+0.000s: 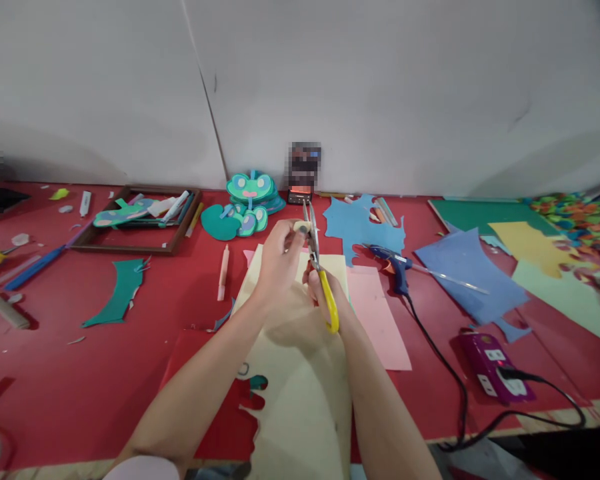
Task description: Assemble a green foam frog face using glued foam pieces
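Container, far left: a brown rectangular frame [123, 249] encloses a green cut-out [125, 215] and several markers [175, 208]; whether it has a floor of its own cannot be told.

The left hand [279, 257] pinches a small, pale, rounded piece [301, 227] between thumb and fingers, above the far end of a cream sheet [305, 407]. The right hand [330, 287] grips yellow-handled scissors [331, 310], metal blades pointing far and slightly parted at the tips, just right of the piece; contact cannot be confirmed.

The sheet is smooth and matte, its near-left edge cut in rounded notches. Layered teal cut-outs [253, 193] with rounded outlines stand beyond the left hand. To the right lie a jagged light-blue sheet [350, 223], a flat pink sheet [380, 327] and a dark-blue glue gun [400, 263]. The table [165, 373] is smooth red.
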Tool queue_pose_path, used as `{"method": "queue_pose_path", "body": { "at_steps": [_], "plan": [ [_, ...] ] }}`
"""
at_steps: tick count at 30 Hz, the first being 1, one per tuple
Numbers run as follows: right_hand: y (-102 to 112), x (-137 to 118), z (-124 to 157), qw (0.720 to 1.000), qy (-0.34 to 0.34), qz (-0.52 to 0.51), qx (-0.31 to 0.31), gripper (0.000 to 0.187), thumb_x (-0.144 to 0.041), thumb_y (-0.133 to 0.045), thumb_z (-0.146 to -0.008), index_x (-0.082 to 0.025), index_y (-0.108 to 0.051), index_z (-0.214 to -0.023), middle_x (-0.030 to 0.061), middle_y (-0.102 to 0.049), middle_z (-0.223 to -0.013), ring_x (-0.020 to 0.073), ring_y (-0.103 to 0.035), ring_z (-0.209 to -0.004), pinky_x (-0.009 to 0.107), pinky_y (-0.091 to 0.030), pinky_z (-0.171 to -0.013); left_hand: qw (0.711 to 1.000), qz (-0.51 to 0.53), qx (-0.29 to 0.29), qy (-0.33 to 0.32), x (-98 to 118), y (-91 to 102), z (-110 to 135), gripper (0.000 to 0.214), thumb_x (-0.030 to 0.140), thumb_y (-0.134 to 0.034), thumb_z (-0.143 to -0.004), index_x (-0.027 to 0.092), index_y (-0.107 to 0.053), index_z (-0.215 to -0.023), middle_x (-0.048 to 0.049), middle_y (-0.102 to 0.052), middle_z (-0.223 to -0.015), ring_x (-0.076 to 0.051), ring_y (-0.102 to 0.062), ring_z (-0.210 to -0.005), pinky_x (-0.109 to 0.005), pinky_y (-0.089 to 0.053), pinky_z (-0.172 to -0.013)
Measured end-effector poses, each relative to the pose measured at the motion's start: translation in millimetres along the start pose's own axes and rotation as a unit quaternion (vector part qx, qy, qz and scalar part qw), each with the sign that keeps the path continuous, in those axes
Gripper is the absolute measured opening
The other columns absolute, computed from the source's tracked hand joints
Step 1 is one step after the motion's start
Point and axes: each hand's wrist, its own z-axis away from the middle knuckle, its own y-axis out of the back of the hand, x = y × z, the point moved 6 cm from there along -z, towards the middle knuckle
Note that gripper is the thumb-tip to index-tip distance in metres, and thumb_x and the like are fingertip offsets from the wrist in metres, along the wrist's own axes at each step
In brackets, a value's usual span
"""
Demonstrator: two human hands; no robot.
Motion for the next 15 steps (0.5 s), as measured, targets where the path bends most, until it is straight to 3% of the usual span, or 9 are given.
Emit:
{"method": "queue_pose_path", "body": {
  "at_steps": [15],
  "plan": [
    [3.0,-10.3,0.7,1.000,-0.011,-0.001,-0.002,0.046,-0.065,-0.039,-0.080,-0.020,-0.045,-0.075,0.0016,-0.045,-0.062,0.0149,-0.044,-0.058,0.028,-0.033,-0.049,0.994,-0.068,-0.055,-0.062,10.8,1.6,-3.0,0.013,0.028,-0.047,-0.088,0.020,-0.057,-0.087,-0.0044,-0.058,-0.098,-0.014,-0.058,-0.090,-0.028,-0.049,-0.081]
  ]
}}
